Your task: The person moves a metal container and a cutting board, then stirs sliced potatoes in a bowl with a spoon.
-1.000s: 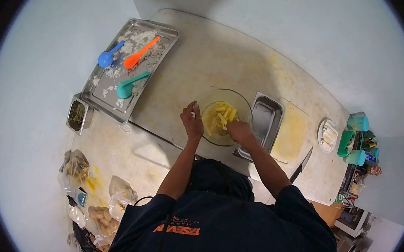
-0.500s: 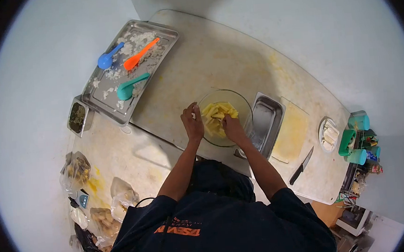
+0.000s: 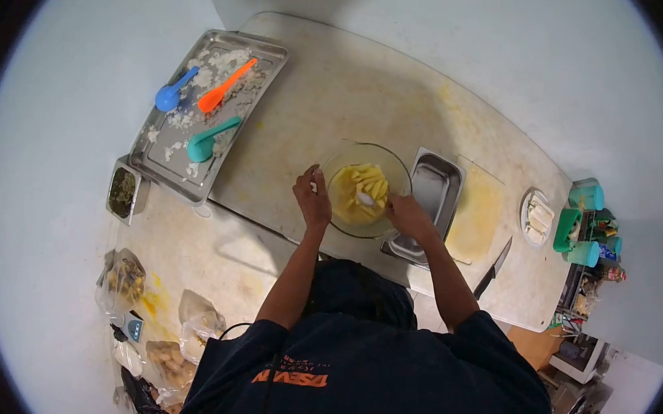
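A clear glass bowl [image 3: 391,153] holds yellow strips [image 3: 369,178] in pale yellowish liquid. On its left side, my left hand [image 3: 313,199] grips the rim, thumb and fingers closed around the edge. At the right side of the bowl my right hand [image 3: 409,215] is closed on a spoon [image 3: 364,198]. The spoon's whitish bowl lies among the strips, and my fingers hide most of its handle. Just right of the glass bowl stands a rectangular metal pan [image 3: 438,176], partly behind my right forearm.
A large metal tray [image 3: 171,163] with rice remnants and three plastic scoops lies at the upper left. A small metal container [image 3: 122,192] adjoins it. To the right are a cutting board [image 3: 476,208], a knife [image 3: 496,268] and a plate of white pieces [image 3: 537,216]. Plastic bags [image 3: 172,364] sit lower left.
My right hand has drawn back rightward from the strips to the bowl's edge, and the spoon's bowl now shows. The strips have shifted right. My left hand stays at the rim.
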Action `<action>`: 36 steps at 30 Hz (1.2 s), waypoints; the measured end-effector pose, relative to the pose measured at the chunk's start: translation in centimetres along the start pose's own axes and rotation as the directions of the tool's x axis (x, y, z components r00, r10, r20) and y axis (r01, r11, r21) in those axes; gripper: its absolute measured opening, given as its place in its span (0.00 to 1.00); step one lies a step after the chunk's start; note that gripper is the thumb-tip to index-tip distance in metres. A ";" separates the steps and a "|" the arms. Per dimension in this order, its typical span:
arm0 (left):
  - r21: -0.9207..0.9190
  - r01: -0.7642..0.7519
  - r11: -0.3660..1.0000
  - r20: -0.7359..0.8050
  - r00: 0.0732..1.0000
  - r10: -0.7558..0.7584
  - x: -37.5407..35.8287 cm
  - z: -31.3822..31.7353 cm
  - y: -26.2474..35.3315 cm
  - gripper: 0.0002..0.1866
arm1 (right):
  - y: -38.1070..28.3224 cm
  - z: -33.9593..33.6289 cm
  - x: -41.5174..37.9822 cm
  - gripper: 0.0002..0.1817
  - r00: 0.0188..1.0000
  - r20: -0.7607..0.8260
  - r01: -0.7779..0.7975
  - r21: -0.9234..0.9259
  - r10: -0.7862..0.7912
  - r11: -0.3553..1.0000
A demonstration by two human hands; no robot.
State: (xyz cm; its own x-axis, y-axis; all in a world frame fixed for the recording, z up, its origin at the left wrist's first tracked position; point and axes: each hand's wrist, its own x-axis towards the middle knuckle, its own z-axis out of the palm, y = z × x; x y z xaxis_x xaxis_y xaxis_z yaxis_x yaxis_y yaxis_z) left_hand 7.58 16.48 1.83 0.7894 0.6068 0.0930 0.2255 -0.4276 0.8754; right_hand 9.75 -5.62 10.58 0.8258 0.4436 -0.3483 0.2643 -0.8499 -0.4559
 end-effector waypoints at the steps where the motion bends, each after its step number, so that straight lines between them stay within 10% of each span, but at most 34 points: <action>1: 0.000 0.000 1.000 0.002 1.000 0.000 0.0 0.0 -0.1 0.19 | -0.2 0.0 0.0 0.12 0.999 0.046 -0.012 -0.095 0.017 0.995; 6: -0.002 -0.029 1.000 -0.003 1.000 0.029 0.0 -0.2 0.2 0.18 | -1.8 0.7 1.6 0.10 0.979 0.205 0.087 -0.401 -0.003 0.912; 12: -0.027 0.000 1.000 0.030 1.000 0.001 0.1 -0.2 0.3 0.17 | -0.1 8.0 5.3 0.11 0.961 0.269 0.136 -0.259 -0.064 0.956; 18: -0.012 -0.013 1.000 0.031 0.999 0.013 0.1 -0.3 0.2 0.17 | -0.4 11.9 6.5 0.08 0.976 -0.215 0.038 0.063 -0.024 0.997; 33: -0.024 0.007 1.000 0.041 0.999 -0.006 0.2 -0.4 0.7 0.17 | 2.6 7.2 3.7 0.14 0.919 -0.235 -0.158 0.514 0.315 0.843; 36: 0.003 -0.051 0.999 -0.003 0.999 0.051 0.2 0.0 -0.3 0.19 | 3.3 5.4 2.1 0.14 0.941 -0.272 -0.101 0.339 0.201 0.935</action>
State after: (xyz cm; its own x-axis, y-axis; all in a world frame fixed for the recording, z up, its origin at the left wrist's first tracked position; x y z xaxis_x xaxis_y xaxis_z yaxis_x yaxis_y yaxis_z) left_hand 7.64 16.72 1.55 0.7982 0.5863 0.1385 0.1869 -0.4595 0.8683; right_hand 9.66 -5.96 3.90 0.9656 0.1699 -0.1969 -0.0056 -0.7433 -0.6689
